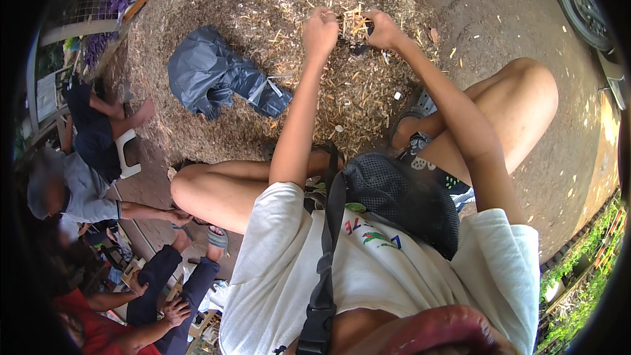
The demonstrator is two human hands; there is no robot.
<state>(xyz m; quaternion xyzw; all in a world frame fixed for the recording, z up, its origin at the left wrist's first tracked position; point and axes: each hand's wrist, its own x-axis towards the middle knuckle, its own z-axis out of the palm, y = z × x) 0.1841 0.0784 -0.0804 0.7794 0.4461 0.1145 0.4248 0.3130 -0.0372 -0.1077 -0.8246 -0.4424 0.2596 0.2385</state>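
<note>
I sit low with both arms stretched over ground strewn with wood shavings (358,95). My left hand (321,30) is closed, its fingers curled on the side toward the other hand; what they hold, if anything, is hidden. Opposite it, my right hand (386,29) is closed with dark material, seemingly black plastic (359,48), showing at its fingertips and just below. Pale yellow shavings (355,23) are heaped between the two hands. To the left of my left forearm lies a large crumpled black plastic bag (220,72), apart from both hands.
One person in grey (92,190) sits at the left beside a white plastic stool (127,154). Another person in red (105,329) is lower left. A wheel (582,6) stands at the upper right; a wire-mesh structure (82,3) is upper left. Green plants (588,276) edge the lower right.
</note>
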